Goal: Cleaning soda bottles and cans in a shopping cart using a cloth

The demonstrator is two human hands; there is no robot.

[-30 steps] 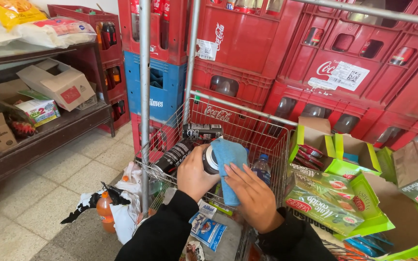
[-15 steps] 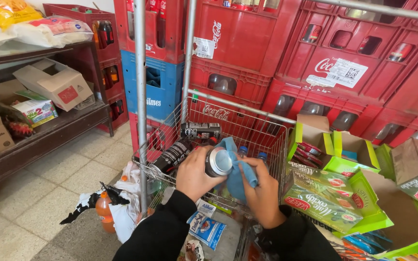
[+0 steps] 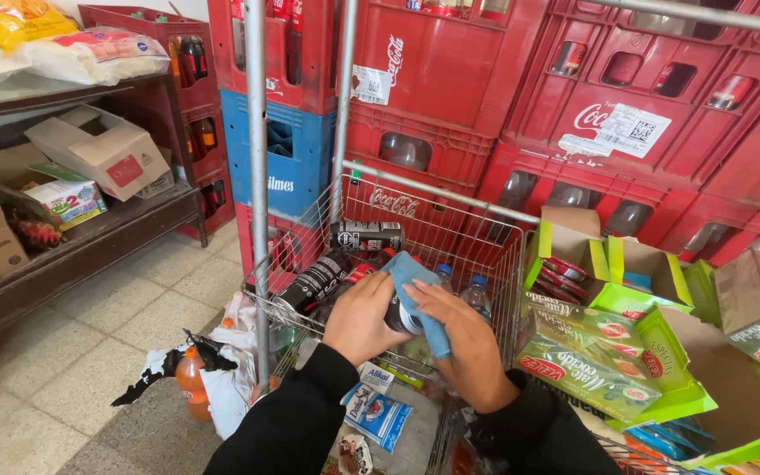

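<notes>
Storeroom, tiled floor (image 3: 90,325), red crates (image 3: 450,70) stacked behind wire cart (image 3: 450,237). Left hand (image 3: 364,318) clamps can (image 3: 398,314); right hand (image 3: 459,339) presses blue cloth (image 3: 415,281), now lower.

light blue cloth (image 3: 415,290), dark can (image 3: 395,314), red crates (image 3: 450,79), blue crate (image 3: 288,158), green cartons (image 3: 609,352)

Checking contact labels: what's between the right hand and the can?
Head view: a blue cloth lies between the right hand and the can; the left hand grips the can bare.
</notes>
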